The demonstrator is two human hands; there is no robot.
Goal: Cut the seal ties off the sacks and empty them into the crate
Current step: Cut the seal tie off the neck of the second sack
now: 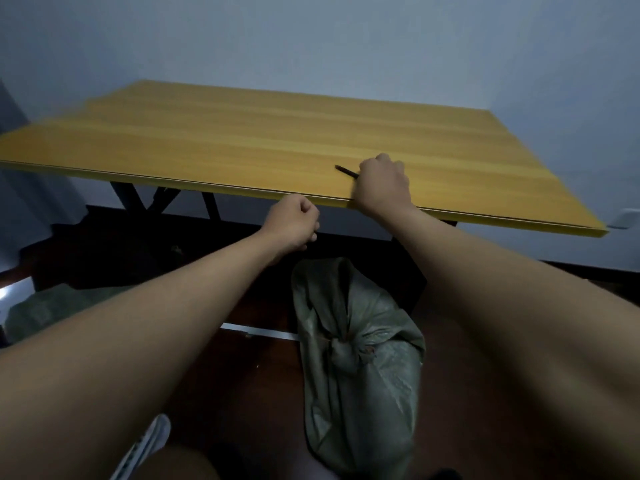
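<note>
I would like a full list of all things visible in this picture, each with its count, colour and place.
table: one, yellow wood-look top on dark legs, against the wall, ahead of the person
sack: one, grey-green, on the floor in front of the table, its neck gathered in a bunch
dark thin tool: one, dark, sticks out of the right hand over the tabletop; too blurred to name
floor: dark brown
wall: pale grey-blue, behind the table
shoe: one, white, bottom edge
left hand: one, fingers curled, just below the table's front edge; whether it holds anything cannot be told
right hand: one, grips the tool, on the tabletop near the front edge
</note>
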